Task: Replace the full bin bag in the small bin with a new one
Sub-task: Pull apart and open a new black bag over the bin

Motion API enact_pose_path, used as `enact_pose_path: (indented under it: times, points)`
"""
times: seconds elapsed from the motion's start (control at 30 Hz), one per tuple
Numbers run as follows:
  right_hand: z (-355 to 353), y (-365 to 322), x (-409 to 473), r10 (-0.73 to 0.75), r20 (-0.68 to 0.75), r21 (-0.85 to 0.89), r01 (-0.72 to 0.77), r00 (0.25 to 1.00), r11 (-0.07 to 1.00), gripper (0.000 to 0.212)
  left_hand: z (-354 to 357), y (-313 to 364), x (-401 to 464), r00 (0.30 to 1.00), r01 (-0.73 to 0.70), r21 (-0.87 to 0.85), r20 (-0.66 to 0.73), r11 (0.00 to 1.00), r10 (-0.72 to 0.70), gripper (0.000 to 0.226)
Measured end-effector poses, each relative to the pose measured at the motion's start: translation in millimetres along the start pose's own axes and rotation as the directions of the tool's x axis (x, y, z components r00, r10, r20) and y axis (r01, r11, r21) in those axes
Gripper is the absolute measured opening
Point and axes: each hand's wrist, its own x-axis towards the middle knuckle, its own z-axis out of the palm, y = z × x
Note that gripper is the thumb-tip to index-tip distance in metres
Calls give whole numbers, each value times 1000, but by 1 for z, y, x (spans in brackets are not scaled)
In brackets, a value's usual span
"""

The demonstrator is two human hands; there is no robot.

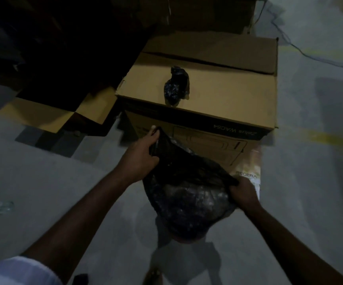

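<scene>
Two edges of the full black bag (189, 202) are pinched by the left hand (139, 159) and right hand (243, 193); far beyond, a rolled bag (175, 85) lies on a cardboard box (238, 93).

Only two bits of text can be made out, tbh. "Zelus WAC64" is printed upside down in light letters on the dark band along the front of the cardboard box (217, 93), centre right of the frame. "EGERA" is seen on a pale package (250, 171) at its lower right corner, first letter hidden.
</scene>
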Motion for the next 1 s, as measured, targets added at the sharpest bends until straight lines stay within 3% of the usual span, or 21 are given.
enact_pose_path:
  times: [0.03, 0.1, 0.2, 0.33, 0.4, 0.47, 0.53, 0.57, 0.67, 0.77, 1.0]
  points:
    - [-13, -5, 5, -59, -8, -84, 58, 998, 995, 7, -3, -4, 1, 1000, 10, 91, 10, 996, -11, 88]
    - [-39, -17, 21, -172, -29, -185, 164, 985, 969, 24, -10, -7, 4, 1000, 16, 225, -14, 974, -13, 94]
    - [-82, -54, 35, -316, -89, -239, 288, 944, 927, 42, -23, 0, 5, 995, 28, 303, -96, 953, 1, 95]
    - [-149, -117, 9, -413, -162, -199, 380, 896, 903, 35, -46, 22, -5, 957, 21, 325, -281, 945, 75, 96]
    - [-168, -125, -11, -475, -319, -93, 471, 820, 877, 41, -51, 27, -17, 898, -84, 327, -386, 941, 214, 98]
    - [-158, -101, -17, -466, -447, -56, 496, 764, 867, 47, -39, 19, -27, 899, -141, 368, -341, 919, 274, 100]
    - [-127, -61, -17, -421, -286, -148, 394, 861, 907, 51, -17, 2, -40, 963, -61, 357, -225, 932, 149, 101]
    - [-114, -41, -19, -384, -185, -186, 351, 905, 918, 54, -7, -9, -42, 967, -76, 365, -199, 928, 157, 102]
    - [-105, -18, -12, -382, -226, -212, 338, 896, 917, 60, -3, -20, -31, 946, -136, 425, -213, 895, 245, 98]
    - [-93, -12, -10, -381, -262, -194, 338, 887, 921, 53, 6, -22, -32, 966, -74, 317, -212, 946, 147, 96]
    - [-86, -12, 1, -322, -149, -114, 307, 935, 945, 36, 10, -23, -33, 999, -2, 336, -48, 942, 19, 99]
